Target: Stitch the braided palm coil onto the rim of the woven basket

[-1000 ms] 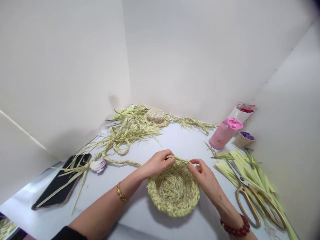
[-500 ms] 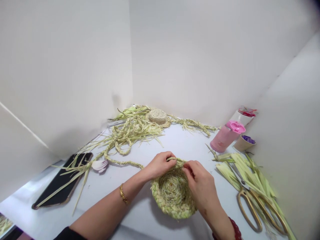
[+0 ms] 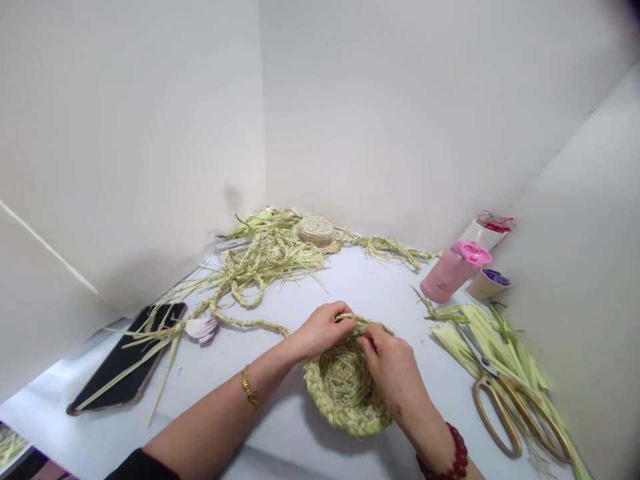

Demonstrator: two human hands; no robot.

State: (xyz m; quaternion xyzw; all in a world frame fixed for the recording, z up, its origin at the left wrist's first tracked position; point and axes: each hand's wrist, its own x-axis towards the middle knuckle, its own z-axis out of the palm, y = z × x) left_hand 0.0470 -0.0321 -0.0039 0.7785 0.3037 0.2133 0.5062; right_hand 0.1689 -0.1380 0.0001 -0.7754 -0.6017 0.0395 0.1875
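A round coiled basket [image 3: 345, 377] of green braided husk tilts in front of me, its hollow facing me. My left hand [image 3: 325, 328] pinches the far rim, where the braid [image 3: 255, 325] joins it; the braid trails left from under my wrist. Close beside it, my right hand [image 3: 387, 360] is closed on the rim with thumb and fingers pressed together. Whether its fingertips hold a needle or a strand is hidden.
Scissors [image 3: 493, 380] with gold handles lie over flat husks [image 3: 515, 340] on the right. Behind them stand a pink bottle [image 3: 447, 273] and a cup [image 3: 489, 285]. A black phone [image 3: 125, 363] is at left. A small woven hat [image 3: 316, 231] sits beside piled braids [image 3: 265, 263] at the back.
My right hand has moved a little left along the rim, nearer my left hand. More of the rim on the right now shows. The left hand keeps its hold.
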